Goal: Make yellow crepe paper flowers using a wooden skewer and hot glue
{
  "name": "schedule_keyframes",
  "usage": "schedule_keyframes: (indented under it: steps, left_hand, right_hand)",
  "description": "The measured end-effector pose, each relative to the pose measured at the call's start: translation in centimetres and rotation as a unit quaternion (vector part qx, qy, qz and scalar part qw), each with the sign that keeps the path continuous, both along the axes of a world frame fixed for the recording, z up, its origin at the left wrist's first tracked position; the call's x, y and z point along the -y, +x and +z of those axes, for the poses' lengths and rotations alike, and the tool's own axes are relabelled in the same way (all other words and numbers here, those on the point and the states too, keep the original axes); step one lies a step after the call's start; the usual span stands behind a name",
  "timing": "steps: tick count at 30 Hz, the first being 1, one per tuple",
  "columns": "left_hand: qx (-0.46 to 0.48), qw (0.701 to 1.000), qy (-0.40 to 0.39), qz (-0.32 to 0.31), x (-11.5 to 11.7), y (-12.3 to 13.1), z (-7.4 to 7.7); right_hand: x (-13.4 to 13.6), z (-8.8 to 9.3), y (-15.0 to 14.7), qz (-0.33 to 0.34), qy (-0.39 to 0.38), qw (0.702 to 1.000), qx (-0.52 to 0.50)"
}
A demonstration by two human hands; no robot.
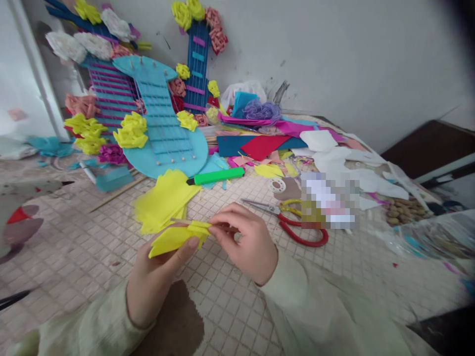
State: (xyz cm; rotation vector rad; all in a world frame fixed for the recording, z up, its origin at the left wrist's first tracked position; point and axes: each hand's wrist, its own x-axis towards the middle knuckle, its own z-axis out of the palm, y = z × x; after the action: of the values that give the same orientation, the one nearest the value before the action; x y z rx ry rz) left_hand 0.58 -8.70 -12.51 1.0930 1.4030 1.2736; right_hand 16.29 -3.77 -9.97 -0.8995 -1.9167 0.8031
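Note:
A folded piece of yellow crepe-like paper [168,241] is in my left hand [154,277], its thumb pressed on top. The upper edge of the paper is rolled around a thin stick [177,219]. My right hand [250,242] pinches the stick and the rolled end of the paper between thumb and fingers. Just behind the left hand lies a loose stack of yellow paper sheets [159,202]. A green marker [218,176] with a black tip rests at the stack's far edge. To the right of my right hand are scissors [315,243] with red and yellow handles, their blades pointing left.
Blue cardboard instrument shapes [163,109] with strings and paper flowers lean against the wall. Red and blue sheets [263,147], purple yarn [261,111] and white scraps [334,158] are piled at the back. A tape spool [276,185] lies near the scissors, and a plastic bag [423,237] sits at right.

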Motion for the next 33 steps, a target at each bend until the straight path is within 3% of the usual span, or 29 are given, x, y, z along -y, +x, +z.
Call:
schedule_keyframes:
  steps: [18, 25, 33]
  left_hand:
    - [0.015, 0.998, 0.042, -0.055, -0.4, -0.1, 0.2]
    - [0.059, 0.996, 0.041, -0.048, -0.9, -0.9, 0.9]
    - [0.139, 0.983, 0.097, 0.068, -2.0, -0.9, 2.4]
  right_hand:
    - [0.1, 0.0, 0.1, -0.011, 0.036, 0.999, 0.012]
    - [-0.2, 0.0, 0.2, -0.009, 0.047, 0.999, 0.015]
    - [-0.3, 0.0, 0.2, -0.005, 0.047, 0.999, 0.001]
